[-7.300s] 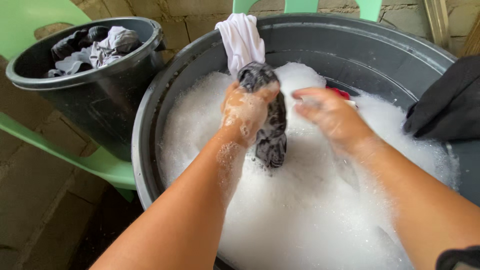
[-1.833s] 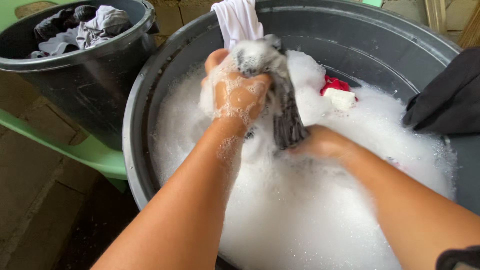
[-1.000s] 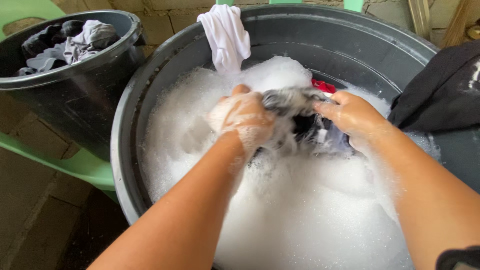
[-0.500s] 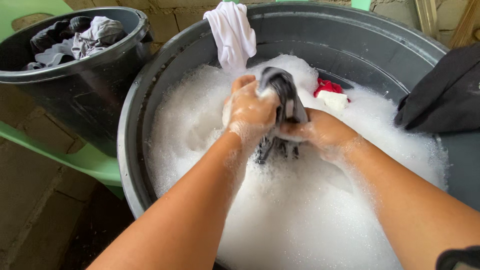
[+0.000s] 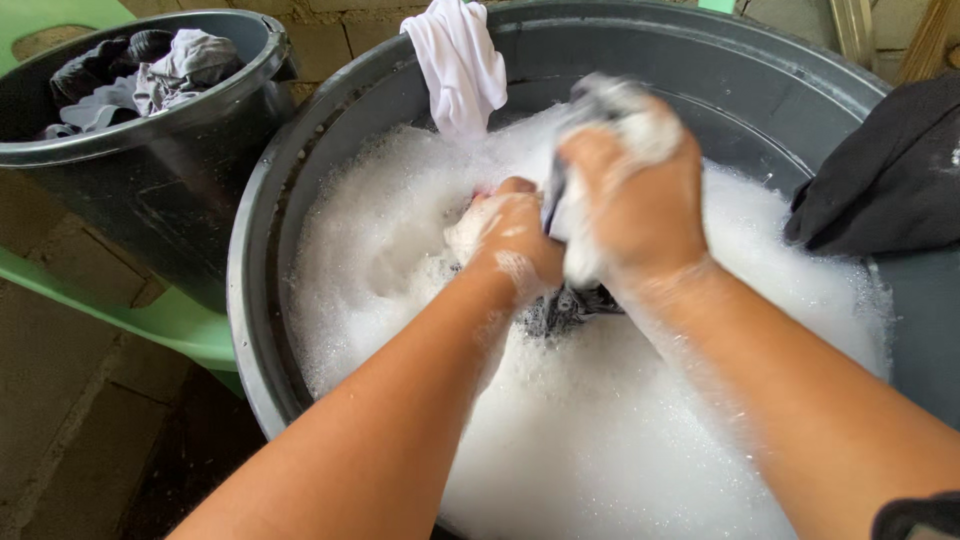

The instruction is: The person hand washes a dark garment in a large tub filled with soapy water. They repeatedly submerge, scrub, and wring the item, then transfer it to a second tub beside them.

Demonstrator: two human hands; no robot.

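Two soapy hands scrub a dark garment over a large grey tub of suds.

The left hand [image 5: 510, 235] and the right hand [image 5: 635, 195] both have their fingers closed around the dark grey garment [image 5: 565, 305], which hangs between them just above the foam at the middle of the washtub [image 5: 250, 300]. A white cloth [image 5: 458, 60] drapes over the tub's far rim, a black cloth [image 5: 885, 180] lies over its right edge, and a black bucket [image 5: 150, 200] of clothes stands on a green plastic chair [image 5: 150, 315] to the left.
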